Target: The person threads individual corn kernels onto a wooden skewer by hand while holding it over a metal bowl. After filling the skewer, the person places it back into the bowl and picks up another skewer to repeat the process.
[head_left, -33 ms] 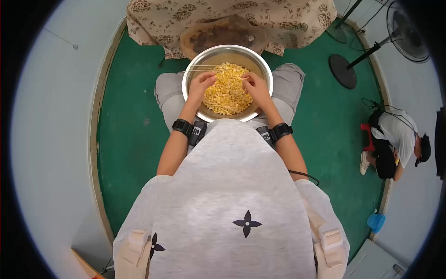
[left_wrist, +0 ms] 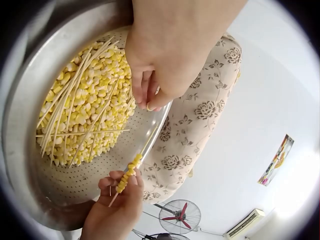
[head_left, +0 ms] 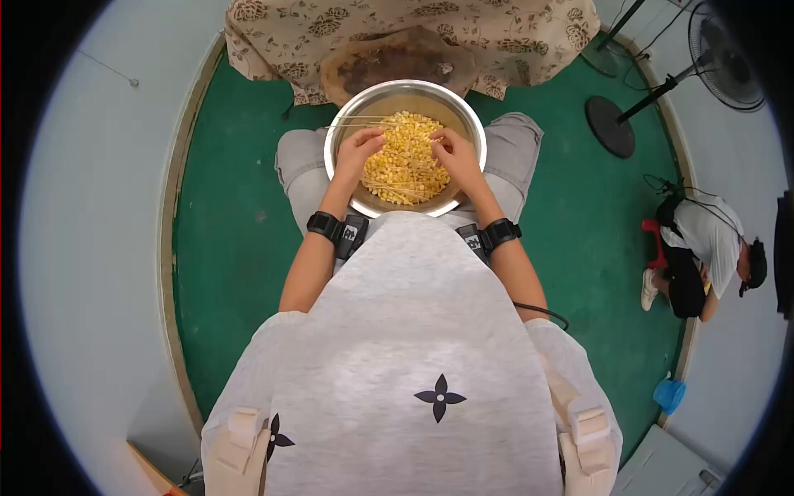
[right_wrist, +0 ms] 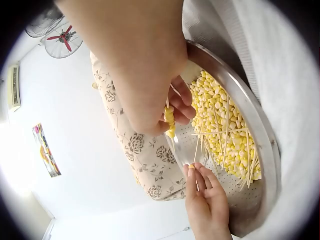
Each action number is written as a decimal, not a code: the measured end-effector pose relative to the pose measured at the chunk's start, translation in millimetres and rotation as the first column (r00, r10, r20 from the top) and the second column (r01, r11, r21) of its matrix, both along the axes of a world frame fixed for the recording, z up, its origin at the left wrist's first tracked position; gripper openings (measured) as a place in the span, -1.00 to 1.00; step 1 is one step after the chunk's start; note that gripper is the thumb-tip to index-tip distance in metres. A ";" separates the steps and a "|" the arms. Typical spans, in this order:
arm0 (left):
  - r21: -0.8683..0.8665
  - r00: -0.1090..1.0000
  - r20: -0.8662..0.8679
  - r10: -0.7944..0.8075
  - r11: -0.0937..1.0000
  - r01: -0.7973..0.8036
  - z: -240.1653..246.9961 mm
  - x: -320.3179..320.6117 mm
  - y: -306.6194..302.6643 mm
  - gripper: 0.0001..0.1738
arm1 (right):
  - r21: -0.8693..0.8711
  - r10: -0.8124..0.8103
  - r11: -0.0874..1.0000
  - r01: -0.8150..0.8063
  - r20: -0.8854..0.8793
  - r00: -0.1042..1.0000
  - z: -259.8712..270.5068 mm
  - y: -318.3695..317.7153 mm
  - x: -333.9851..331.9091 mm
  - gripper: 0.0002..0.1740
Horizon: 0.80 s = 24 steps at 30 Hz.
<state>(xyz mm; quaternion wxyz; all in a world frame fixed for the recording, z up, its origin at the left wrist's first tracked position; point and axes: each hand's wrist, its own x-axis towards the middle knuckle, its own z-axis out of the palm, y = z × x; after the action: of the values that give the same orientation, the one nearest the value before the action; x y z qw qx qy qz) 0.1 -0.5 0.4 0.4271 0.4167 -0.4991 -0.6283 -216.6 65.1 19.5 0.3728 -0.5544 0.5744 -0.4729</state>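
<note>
A perforated metal basin (head_left: 349, 112) sits on the person's lap with loose corn kernels (head_left: 405, 165) inside. The left hand (head_left: 358, 155) is above its left side; thumb and fingertips pinch a single corn kernel (left_wrist: 148, 107). Across from it, the right hand (head_left: 460, 159) grips a thin wooden skewer (left_wrist: 148, 142) near its lower end. Several yellow kernels (left_wrist: 128, 175) are threaded along that skewer, beside the right fingers. In the right wrist view, the skewer's bare end points toward the left fingertips and their kernel (right_wrist: 192, 166). Loose skewers (left_wrist: 65, 105) lie over the corn.
A flower-patterned cloth (head_left: 529, 41) drapes just beyond the basin, with a brown wooden slab (head_left: 397, 62) before it. Standing fans (head_left: 728, 62) are at the far right. Another person (head_left: 703, 240) sits low by the right wall, near a blue container (head_left: 670, 395).
</note>
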 end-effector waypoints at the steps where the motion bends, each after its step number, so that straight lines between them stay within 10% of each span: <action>1: 0.002 1.000 0.018 -0.010 1.000 0.010 0.4 0.0 -0.3 -0.71 | -0.007 -0.009 1.000 0.009 -0.022 1.000 -1.3 -0.6 -0.5 -0.73; 24: 0.024 1.000 -0.019 -0.018 1.000 0.018 -7.1 0.1 -2.7 -0.76 | 0.024 0.012 1.000 -0.011 -0.056 0.998 2.5 1.8 0.2 -0.73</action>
<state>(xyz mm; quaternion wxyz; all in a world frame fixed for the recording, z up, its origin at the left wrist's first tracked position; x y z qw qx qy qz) 0.2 -3.3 -6.7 0.4209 0.4114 -0.4910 -0.6423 -216.4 66.9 22.0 0.3660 -0.5661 0.5871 -0.4482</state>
